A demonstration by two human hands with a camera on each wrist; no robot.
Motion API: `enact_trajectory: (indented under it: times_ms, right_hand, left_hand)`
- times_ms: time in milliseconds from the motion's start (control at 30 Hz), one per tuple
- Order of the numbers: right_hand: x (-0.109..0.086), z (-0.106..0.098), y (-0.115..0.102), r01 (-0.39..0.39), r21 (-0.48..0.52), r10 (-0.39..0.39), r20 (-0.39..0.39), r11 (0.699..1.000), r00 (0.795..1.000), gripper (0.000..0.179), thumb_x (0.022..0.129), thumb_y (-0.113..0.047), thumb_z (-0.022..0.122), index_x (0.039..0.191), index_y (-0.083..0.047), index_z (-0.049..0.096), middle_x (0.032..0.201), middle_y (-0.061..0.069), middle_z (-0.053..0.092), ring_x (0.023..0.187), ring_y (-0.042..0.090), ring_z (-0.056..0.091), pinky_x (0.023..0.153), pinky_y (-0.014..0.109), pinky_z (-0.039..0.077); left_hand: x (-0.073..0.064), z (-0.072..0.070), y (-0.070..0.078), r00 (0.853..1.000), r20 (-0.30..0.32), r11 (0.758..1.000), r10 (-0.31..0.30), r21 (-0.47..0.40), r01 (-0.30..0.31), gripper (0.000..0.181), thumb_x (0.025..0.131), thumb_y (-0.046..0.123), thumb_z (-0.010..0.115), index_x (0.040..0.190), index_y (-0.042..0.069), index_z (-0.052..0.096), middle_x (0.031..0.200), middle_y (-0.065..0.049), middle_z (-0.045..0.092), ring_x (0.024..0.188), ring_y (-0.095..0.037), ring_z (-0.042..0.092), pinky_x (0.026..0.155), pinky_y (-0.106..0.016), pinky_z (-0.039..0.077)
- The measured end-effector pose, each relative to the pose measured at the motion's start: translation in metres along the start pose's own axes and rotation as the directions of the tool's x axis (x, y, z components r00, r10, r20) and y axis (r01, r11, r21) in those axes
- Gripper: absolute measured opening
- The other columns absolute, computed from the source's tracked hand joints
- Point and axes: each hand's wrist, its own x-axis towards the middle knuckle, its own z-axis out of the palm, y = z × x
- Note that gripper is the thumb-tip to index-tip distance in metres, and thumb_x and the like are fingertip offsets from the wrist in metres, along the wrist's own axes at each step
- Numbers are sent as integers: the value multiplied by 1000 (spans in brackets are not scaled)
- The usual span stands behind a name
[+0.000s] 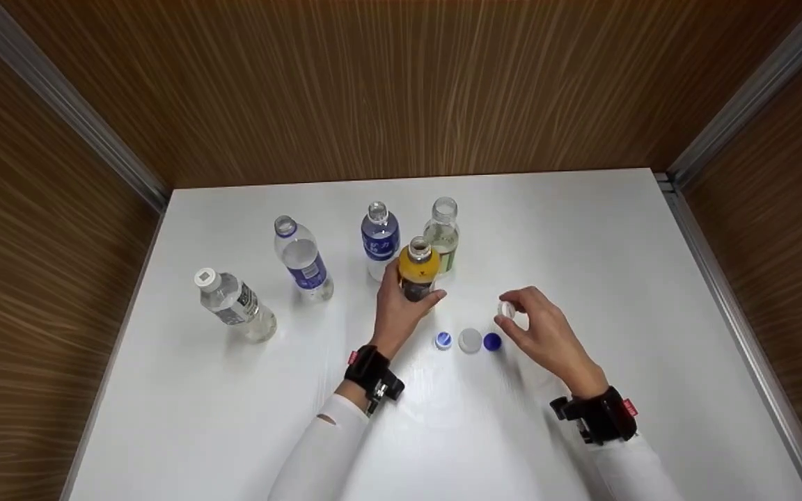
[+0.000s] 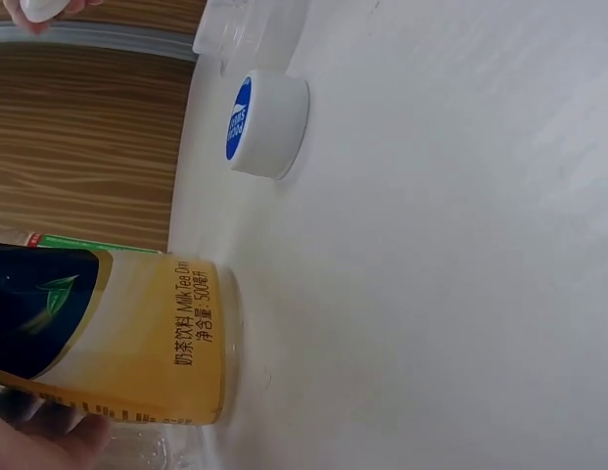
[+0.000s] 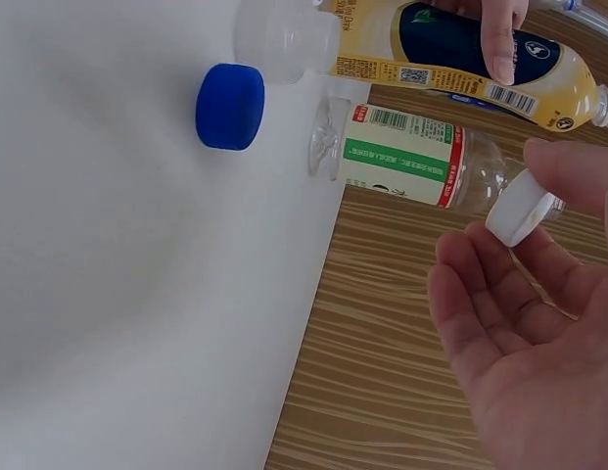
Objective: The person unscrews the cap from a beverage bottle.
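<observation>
My left hand [image 1: 395, 313] grips a yellow milk tea bottle [image 1: 420, 264] round its body; its mouth has no cap. The left wrist view shows the base of this milk tea bottle [image 2: 157, 338] at the white table. To the right, my right hand [image 1: 551, 341] pinches a white bottle cap [image 1: 506, 309] between thumb and fingers, raised over the table. Between the hands a row of caps lies on the table: a white one with a blue top [image 1: 443, 340], a translucent one [image 1: 470, 341] and a dark blue one [image 1: 491, 342].
Behind the milk tea bottle stand an uncapped blue-labelled bottle [image 1: 380, 240] and an uncapped green-labelled bottle [image 1: 443, 233]. Farther left are an uncapped purple-labelled bottle [image 1: 303, 261] and a clear bottle [image 1: 239, 305] with a white cap. Wood-grain panels [image 1: 401, 90] border the white table [image 1: 582, 229].
</observation>
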Motion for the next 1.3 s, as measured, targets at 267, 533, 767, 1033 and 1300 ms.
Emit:
enact_trajectory:
  times_ms: [267, 533, 767, 1033, 1300]
  right_hand:
    - [-15, -2, 16, -58, -75, 66, 107, 995, 992, 31, 87, -5, 83, 114, 0, 69, 107, 8, 63, 93, 26, 64, 78, 41, 55]
    - [-29, 8, 32, -54, -140, 76, 157, 989, 985, 32, 84, 2, 82, 113, 4, 68, 102, 11, 62, 87, 23, 63, 75, 40, 56]
    - [-32, 12, 39, -109, -152, 137, 190, 982, 972, 31, 83, -1, 82, 111, 2, 69, 101, 9, 61, 88, 22, 60, 77, 42, 54]
    - [-34, 12, 47, -139, -165, 173, 218, 976, 960, 26, 84, -5, 82, 106, 0, 70, 91, 2, 54, 83, 19, 49, 72, 38, 45]
    - [-34, 12, 48, -150, -165, 185, 227, 975, 956, 29, 83, -6, 84, 108, 1, 70, 91, 2, 54, 84, 19, 49, 73, 38, 44]
  left_hand:
    - [-6, -23, -3, 1000, 22, 989, 1, 150, -4, 94, 80, 38, 90, 153, 8, 39, 154, -13, 47, 142, -28, 44, 119, -46, 32]
    - [-18, -42, -5, 999, 51, 967, 13, 254, -26, 99, 80, 49, 88, 155, 7, 37, 155, -12, 44, 146, -28, 41, 120, -46, 32]
    - [-27, -55, -4, 997, 50, 948, 56, 311, -69, 94, 79, 42, 90, 152, 8, 41, 150, -11, 48, 142, -27, 44, 117, -47, 36]
    - [-29, -69, -4, 990, 60, 909, 129, 393, -142, 85, 83, 43, 86, 148, 7, 45, 147, -13, 50, 137, -30, 49, 113, -48, 41]
    - [-29, -80, -5, 979, 40, 891, 200, 408, -199, 71, 93, 45, 73, 146, 5, 49, 144, -16, 52, 135, -33, 51, 112, -50, 41]
